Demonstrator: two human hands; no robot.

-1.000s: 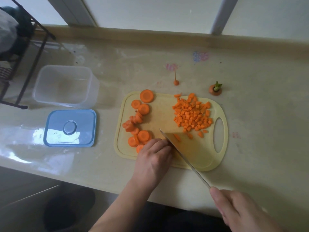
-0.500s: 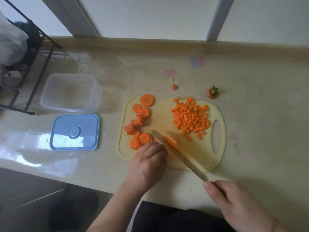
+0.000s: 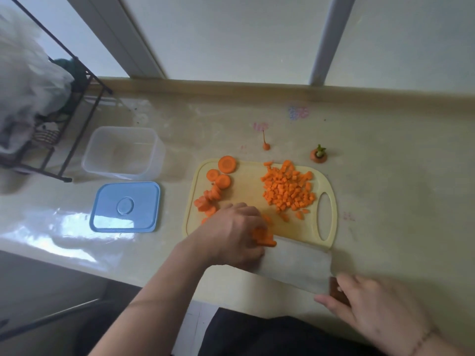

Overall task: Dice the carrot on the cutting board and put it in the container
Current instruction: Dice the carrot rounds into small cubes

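A yellow cutting board (image 3: 252,191) lies on the counter with round carrot slices (image 3: 218,181) on its left and a heap of diced carrot (image 3: 288,191) on its right. My left hand (image 3: 236,235) holds a small stack of carrot pieces (image 3: 263,236) at the board's near edge. My right hand (image 3: 380,309) grips the handle of a broad knife (image 3: 295,263), whose blade lies flat, its tip against those pieces. The clear plastic container (image 3: 123,152) stands open to the left of the board.
A blue lid (image 3: 126,206) lies in front of the container. A carrot top (image 3: 318,155) and a carrot tip (image 3: 266,145) sit on the counter behind the board. A black wire rack (image 3: 64,129) stands far left. The counter's front edge runs near my body.
The knife has turned from upright on its edge to lying flat at the board's near edge. My left hand has shifted right and picked up a stack of carrot pieces. The camera has tilted up.
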